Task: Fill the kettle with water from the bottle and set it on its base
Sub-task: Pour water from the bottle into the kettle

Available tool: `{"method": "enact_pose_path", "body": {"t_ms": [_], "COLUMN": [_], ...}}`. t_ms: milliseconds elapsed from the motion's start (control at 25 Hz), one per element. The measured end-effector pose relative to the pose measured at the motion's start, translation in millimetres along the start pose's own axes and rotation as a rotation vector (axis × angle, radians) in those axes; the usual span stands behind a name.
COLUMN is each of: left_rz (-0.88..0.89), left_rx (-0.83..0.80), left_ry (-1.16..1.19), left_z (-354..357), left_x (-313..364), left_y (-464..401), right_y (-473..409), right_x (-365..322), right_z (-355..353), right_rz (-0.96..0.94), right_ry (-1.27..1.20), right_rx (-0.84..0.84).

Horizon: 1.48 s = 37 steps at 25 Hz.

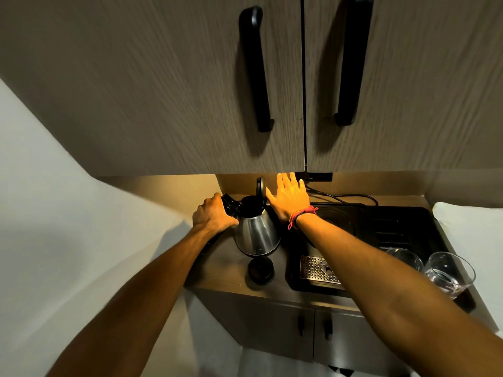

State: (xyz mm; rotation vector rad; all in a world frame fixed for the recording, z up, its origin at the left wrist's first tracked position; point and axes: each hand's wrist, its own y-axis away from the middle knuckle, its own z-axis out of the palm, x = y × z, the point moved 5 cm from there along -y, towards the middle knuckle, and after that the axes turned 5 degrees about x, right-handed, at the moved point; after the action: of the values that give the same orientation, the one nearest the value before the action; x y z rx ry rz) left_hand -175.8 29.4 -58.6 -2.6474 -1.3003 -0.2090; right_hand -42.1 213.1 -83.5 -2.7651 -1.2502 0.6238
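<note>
Your left hand was wrapped tight around the black handle of the brushed steel, cone-shaped kettle, just left of the frame's centre. Your right hand held nothing: its fingers were spread flat, the thumb side at or just beside the kettle's round black lid, which stood upright and open. Whether it actually touched the lid you could not tell.

The kettle seemed tilted and lifted off its round black base, which lay on the brown countertop just below it in the frame. Its mouth looked dark; no water level could be made out, and no bottle was in view. By my reading, only the opening was done: filling, closing and seating were left.

Right of centre lay a black tray with a perforated metal grille, and at the lower right two clear drinking glasses. A small mark low on the kettle's body was too blurred to read; no other writing showed.
</note>
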Motion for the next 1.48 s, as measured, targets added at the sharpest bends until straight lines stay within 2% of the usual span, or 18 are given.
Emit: {"method": "enact_pose_path", "body": {"t_ms": [320,1480], "left_rz": [0.010,-0.003], "left_rx": [-0.024,-0.082], "left_ry": [-0.076,-0.129], "left_z": [-3.4,-9.6], "left_x": [4.3,14.4], "left_y": [1.2,3.6], "right_y": [0.0,0.6], "right_x": [0.3,-0.2], "right_z": [-1.2,-2.9], "right_rz": [0.000,0.006], "right_ry": [0.010,0.027], "right_rx": [-0.001,-0.006]}}
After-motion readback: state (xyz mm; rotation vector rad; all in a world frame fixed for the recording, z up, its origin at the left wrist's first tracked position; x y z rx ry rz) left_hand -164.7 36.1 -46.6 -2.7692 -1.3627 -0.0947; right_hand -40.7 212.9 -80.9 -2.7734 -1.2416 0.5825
